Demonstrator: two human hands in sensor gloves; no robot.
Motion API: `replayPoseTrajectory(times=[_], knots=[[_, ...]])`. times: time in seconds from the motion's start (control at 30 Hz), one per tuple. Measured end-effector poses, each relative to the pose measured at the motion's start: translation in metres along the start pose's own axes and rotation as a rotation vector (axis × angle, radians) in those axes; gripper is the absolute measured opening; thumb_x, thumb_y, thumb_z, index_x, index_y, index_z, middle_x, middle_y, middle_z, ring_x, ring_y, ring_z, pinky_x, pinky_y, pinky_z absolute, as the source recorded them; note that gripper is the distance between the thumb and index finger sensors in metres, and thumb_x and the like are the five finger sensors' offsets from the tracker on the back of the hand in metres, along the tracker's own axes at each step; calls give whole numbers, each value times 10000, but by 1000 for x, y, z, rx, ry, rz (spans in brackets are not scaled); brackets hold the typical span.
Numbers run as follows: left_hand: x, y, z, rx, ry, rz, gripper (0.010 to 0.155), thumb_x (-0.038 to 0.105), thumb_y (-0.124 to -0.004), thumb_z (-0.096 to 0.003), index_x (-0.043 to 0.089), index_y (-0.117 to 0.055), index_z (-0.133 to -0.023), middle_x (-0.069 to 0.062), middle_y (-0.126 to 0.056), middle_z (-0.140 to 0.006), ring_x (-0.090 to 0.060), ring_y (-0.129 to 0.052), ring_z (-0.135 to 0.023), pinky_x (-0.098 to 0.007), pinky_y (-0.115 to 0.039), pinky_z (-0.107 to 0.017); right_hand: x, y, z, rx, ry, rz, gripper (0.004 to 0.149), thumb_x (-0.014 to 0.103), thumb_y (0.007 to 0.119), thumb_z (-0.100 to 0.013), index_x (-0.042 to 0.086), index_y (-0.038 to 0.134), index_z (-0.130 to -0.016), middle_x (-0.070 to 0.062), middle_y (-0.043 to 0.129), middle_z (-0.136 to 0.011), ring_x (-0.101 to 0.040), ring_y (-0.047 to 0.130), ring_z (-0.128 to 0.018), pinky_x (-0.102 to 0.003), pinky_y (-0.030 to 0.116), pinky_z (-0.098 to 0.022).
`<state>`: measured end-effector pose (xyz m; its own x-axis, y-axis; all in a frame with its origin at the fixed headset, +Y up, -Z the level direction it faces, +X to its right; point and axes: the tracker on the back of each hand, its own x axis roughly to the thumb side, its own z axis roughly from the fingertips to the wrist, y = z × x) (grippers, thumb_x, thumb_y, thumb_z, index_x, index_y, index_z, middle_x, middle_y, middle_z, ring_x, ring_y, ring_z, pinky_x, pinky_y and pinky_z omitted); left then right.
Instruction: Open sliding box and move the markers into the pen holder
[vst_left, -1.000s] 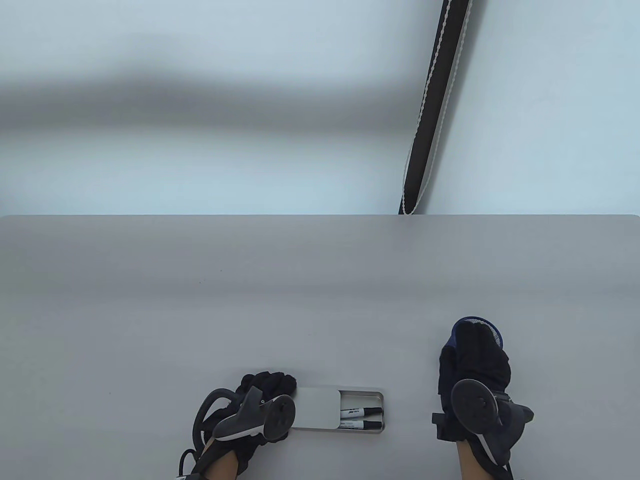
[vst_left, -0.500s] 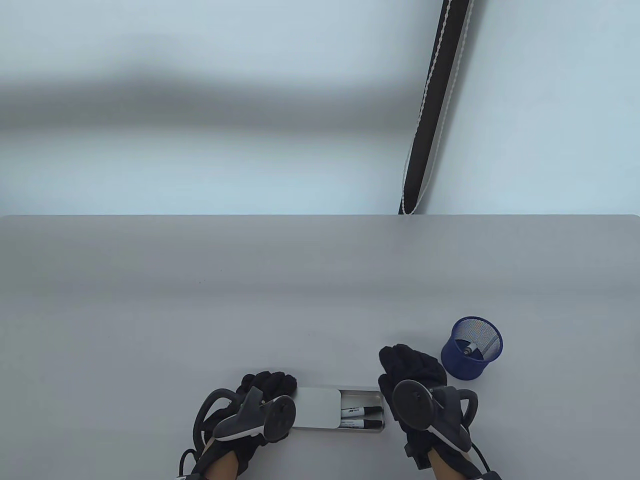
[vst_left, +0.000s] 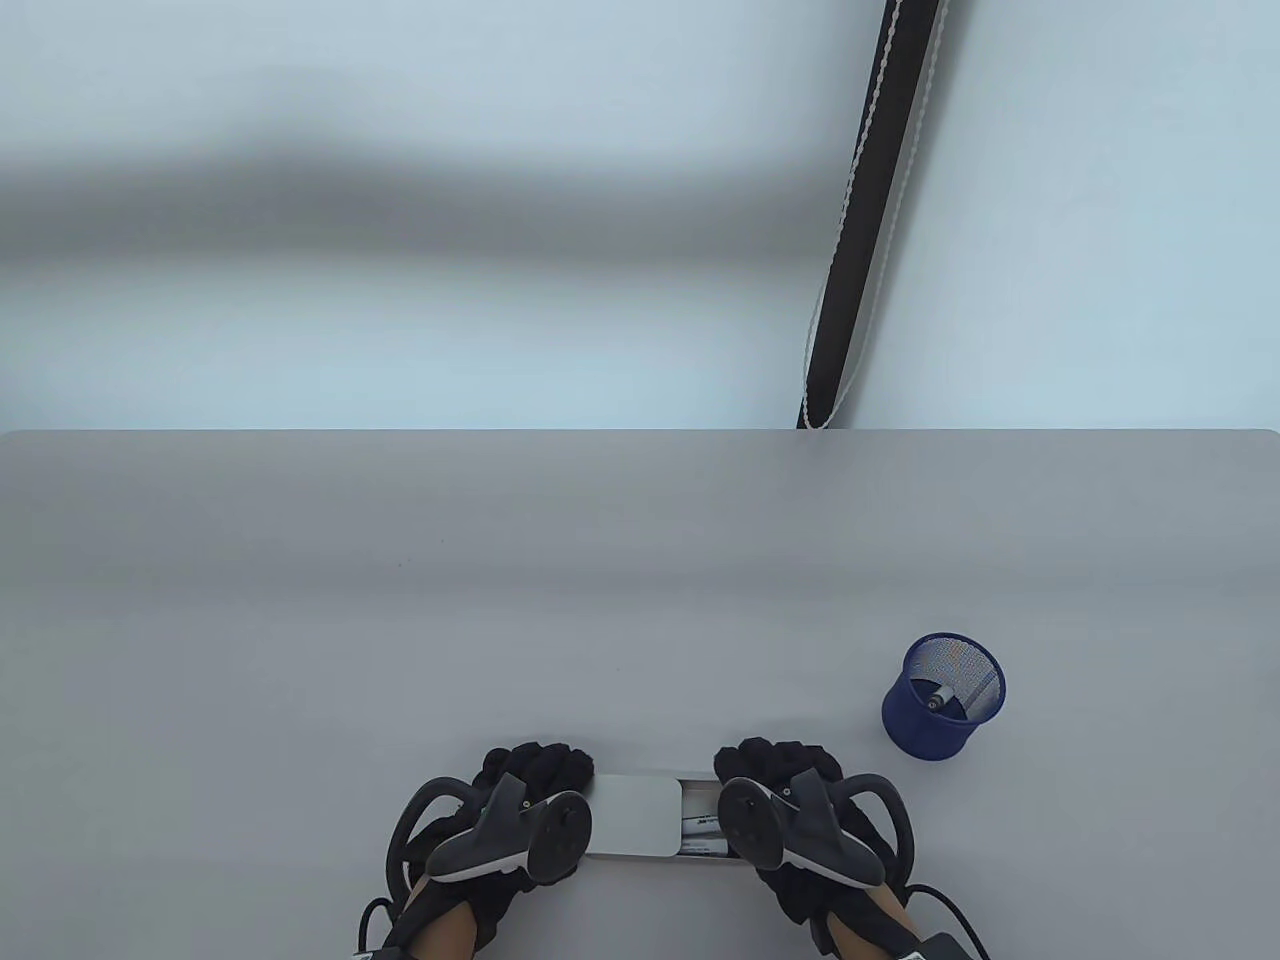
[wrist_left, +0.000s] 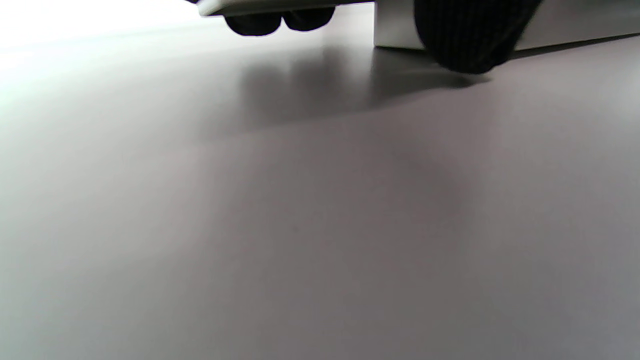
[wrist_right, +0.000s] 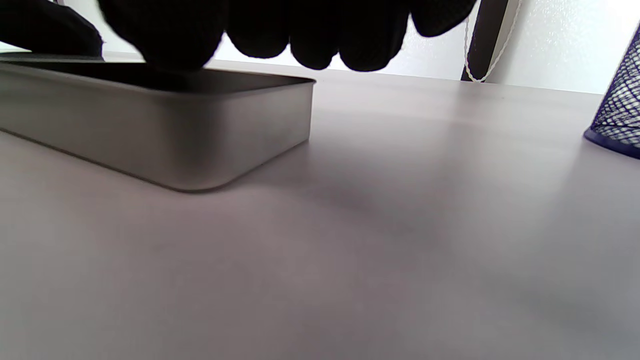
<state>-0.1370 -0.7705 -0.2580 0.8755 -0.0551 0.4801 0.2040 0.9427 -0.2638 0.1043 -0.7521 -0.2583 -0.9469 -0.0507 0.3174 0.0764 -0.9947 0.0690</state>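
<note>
The silver sliding box lies near the table's front edge with its lid slid left. My left hand grips its left end. In the left wrist view the thumb presses the box's near wall. My right hand hovers over the box's uncovered right end and hides most of the markers. In the right wrist view its fingertips hang just above the box with nothing between them. The blue mesh pen holder stands to the right with one marker inside.
A dark pole with a white cord stands behind the table's far edge. The pen holder shows at the right edge of the right wrist view. The grey tabletop stretches away behind the box.
My right hand has come back from over the pen holder, leftward and nearer, and now covers the box's uncovered end. The left hand and the box have stayed put.
</note>
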Motion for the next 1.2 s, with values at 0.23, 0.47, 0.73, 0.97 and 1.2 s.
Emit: replayPoseTrajectory(times=[0.23, 0.47, 0.73, 0.97, 1.2], knots=[[0, 0, 0, 1, -1, -2, 734, 637, -607, -476, 293, -364, -1078, 34, -433, -1179, -229, -551, -1090, -413, -533, -841, 2, 7, -4, 50, 5, 54, 643, 342, 900, -344, 319, 611, -918, -25, 629, -995, -287, 691, -891, -520, 545, -701], [1, 0, -1, 3, 0, -7, 736, 639, -607, -475, 293, -365, -1077, 34, -435, -1178, -229, -554, -1089, -413, -535, -840, 2, 12, -7, 39, 46, 102, 721, 247, 986, -274, 368, 618, -883, 17, 703, -944, -255, 767, -838, -506, 604, -675], [3, 1, -1, 5, -3, -17, 736, 641, -607, -473, 297, -364, -1076, 35, -437, -1177, -227, -558, -1087, -411, -539, -839, 3, 16, -12, -5, 92, 160, 761, 192, 1029, -181, 396, 678, -825, 52, 804, -841, -202, 872, -713, -468, 692, -623], [4, 1, -1, 6, -2, -19, 738, 634, -618, -469, 298, -365, -1075, 36, -439, -1176, -226, -561, -1086, -411, -541, -838, 5, 17, -16, -3, 104, 193, 639, 178, 997, -297, 391, 685, -813, 57, 819, -809, -180, 892, -670, -457, 715, -613], [4, 1, -1, 8, -1, -21, 742, 633, -625, -466, 298, -367, -1075, 37, -444, -1175, -226, -565, -1085, -412, -544, -836, 5, 14, -16, -8, 95, 198, 741, 163, 1034, -171, 393, 701, -792, 52, 838, -777, -168, 912, -625, -447, 738, -597]])
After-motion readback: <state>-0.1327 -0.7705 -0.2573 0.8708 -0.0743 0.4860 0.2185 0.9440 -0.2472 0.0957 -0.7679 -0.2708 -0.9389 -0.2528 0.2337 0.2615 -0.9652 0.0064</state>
